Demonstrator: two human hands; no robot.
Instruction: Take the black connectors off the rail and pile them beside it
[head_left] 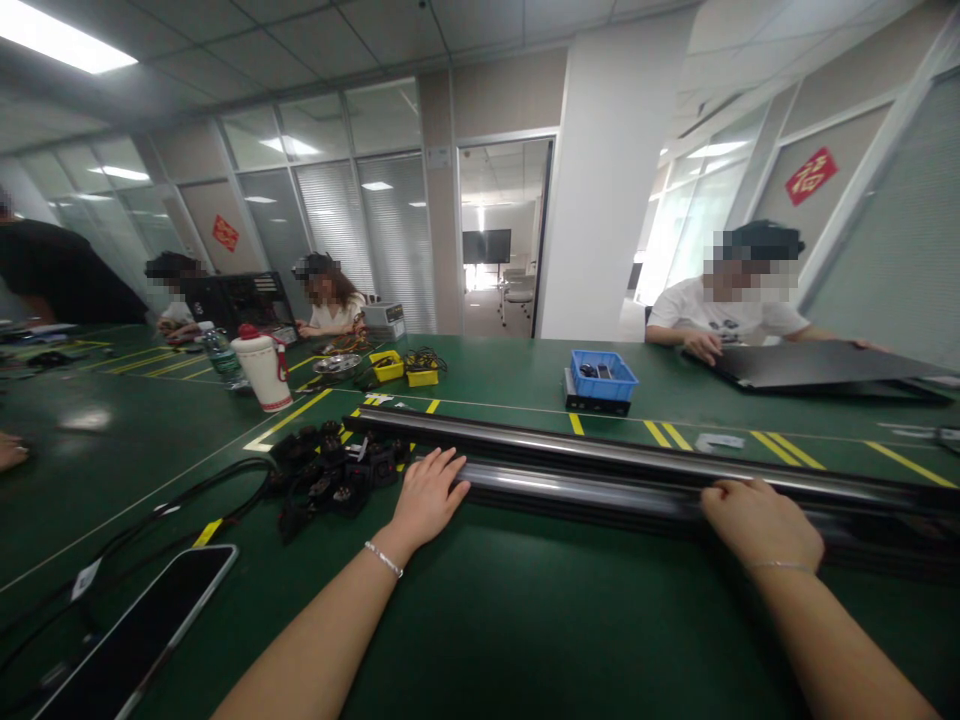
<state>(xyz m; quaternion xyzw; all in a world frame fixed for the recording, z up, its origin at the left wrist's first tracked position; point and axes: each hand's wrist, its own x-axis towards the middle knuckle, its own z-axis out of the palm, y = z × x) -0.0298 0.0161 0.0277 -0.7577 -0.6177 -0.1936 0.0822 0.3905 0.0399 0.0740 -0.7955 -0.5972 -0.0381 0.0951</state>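
Two long black rails with shiny faces lie side by side across the green table. At the left end of the near rail, my left hand grips from above, its fingers over the top and its thumb on the near side. Farther right, my right hand is closed on the same rail with bent knuckles; its fingertips are hidden. Just behind runs the far rail, nearly parallel. A heap of small black parts with cables sits left of my left hand.
A phone and black cables lie at the front left. Behind are a white cup with a red lid, a water bottle, yellow bins and a blue bin. Across the table, a person holds a black panel.
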